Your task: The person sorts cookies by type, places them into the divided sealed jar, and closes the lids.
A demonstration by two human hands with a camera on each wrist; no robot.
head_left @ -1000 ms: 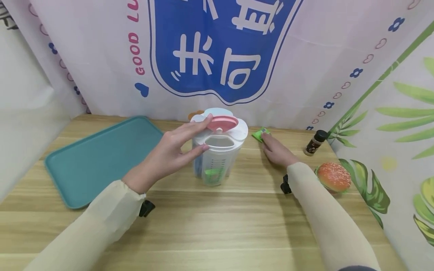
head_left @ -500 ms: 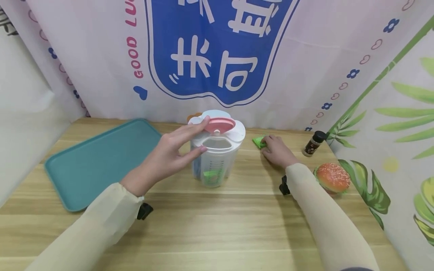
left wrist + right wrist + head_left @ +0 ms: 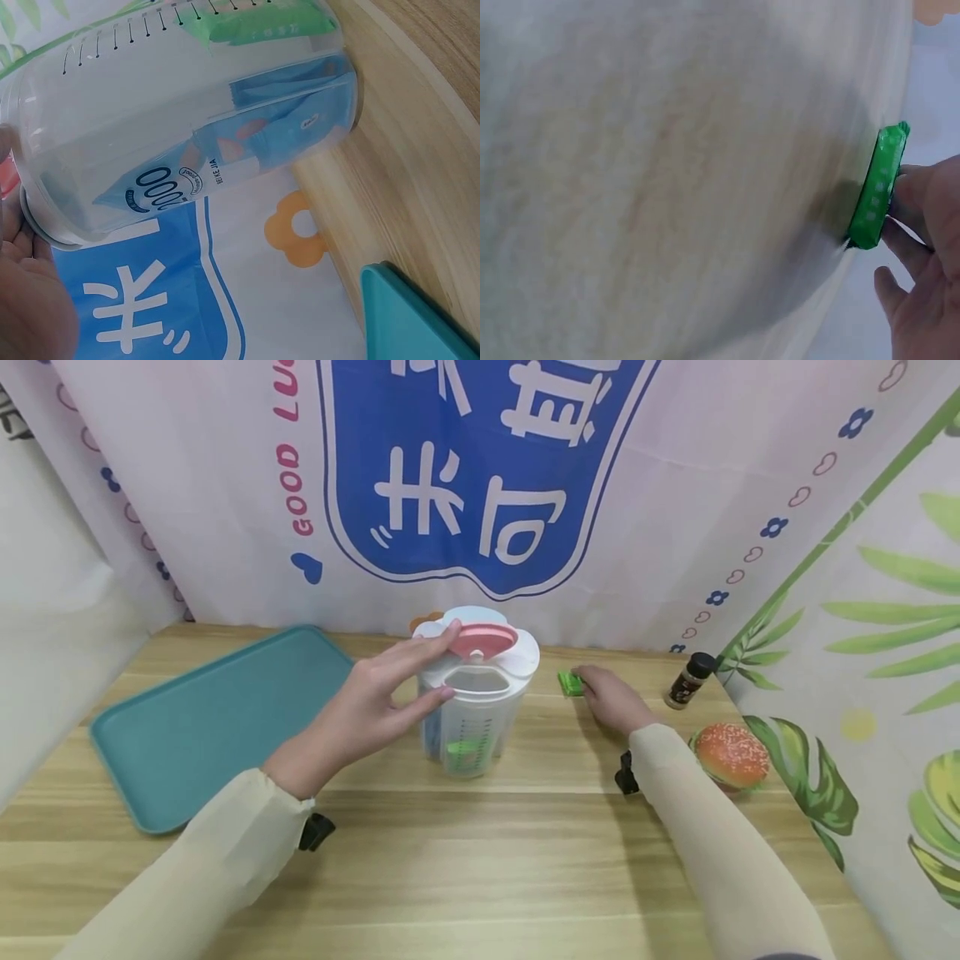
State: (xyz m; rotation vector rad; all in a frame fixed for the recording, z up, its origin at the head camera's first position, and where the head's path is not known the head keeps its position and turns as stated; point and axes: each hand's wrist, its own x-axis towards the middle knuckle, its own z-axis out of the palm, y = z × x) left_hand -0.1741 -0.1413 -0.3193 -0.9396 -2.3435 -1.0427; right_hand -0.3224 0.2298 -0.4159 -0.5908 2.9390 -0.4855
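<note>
My left hand (image 3: 375, 693) reaches over the lid of a clear plastic storage container (image 3: 468, 743), fingers fairly straight. Its forefinger touches the raised pink flap (image 3: 487, 640) and its thumb rests at the front rim beside the uncovered opening. Through the container's wall, the left wrist view shows a green packet (image 3: 262, 28) and blue packets (image 3: 300, 112) in separate compartments. To the container's right, my right hand (image 3: 611, 697) pinches a small green wrapped packet (image 3: 880, 187) between thumb and fingers, low over the back of the table.
A teal tray (image 3: 225, 727) lies at the left. Toward the right edge stand a black-capped seasoning bottle (image 3: 688, 682) and a sesame-bun burger (image 3: 730, 755). A printed cloth (image 3: 247, 527) hangs behind the wooden table (image 3: 480, 868).
My right fingers have closed on the green packet and turned it slightly. The left hand keeps its place at the lid and flap. The head view has shifted a little.
</note>
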